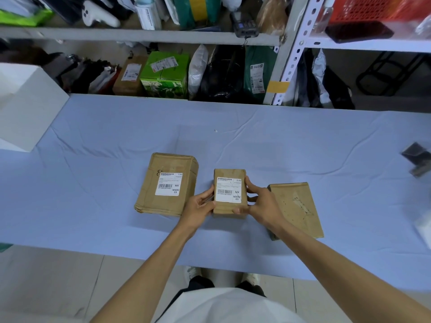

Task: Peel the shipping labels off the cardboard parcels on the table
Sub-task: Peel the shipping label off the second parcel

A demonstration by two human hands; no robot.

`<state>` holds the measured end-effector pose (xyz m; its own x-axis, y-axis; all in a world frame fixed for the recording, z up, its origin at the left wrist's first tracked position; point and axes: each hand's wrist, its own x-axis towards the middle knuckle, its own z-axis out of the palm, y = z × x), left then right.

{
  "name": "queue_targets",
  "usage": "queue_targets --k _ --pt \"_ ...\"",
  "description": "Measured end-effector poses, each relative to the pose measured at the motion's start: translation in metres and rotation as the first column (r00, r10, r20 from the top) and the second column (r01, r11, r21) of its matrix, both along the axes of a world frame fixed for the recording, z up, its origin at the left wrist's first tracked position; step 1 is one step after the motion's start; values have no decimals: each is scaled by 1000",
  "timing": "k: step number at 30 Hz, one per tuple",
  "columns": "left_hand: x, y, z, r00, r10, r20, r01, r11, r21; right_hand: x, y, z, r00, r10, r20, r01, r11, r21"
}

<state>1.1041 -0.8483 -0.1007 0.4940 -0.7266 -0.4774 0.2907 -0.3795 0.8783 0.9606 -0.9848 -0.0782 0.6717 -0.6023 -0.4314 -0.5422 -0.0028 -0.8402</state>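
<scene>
Three brown cardboard parcels lie on the blue-covered table (116, 136). The small middle parcel (229, 174) carries a white shipping label (228, 190) on top. My left hand (200, 206) grips its left side and my right hand (263, 203) grips its right side and lower corner. To the left sits a larger parcel (149, 190) with its own white label (168, 183). To the right, partly behind my right hand, lies a flat parcel (296, 206) with no label on top, only torn marks.
A white box (23, 106) stands at the table's far left. Dark items (417, 159) sit at the right edge. Shelves (140, 34) behind the table are packed with bags and parcels, including a green box (165, 75). The table's near edge is just in front of my body.
</scene>
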Motion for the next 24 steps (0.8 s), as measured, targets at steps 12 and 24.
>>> queue_targets --k 12,24 --pt "-11 3 -4 995 103 13 -102 994 -22 1 -2 0 1000 19 -13 -20 1000 -14" --pt "-4 7 -2 999 38 10 -38 999 -6 1 0 2 1000 13 -20 -13 1000 -26"
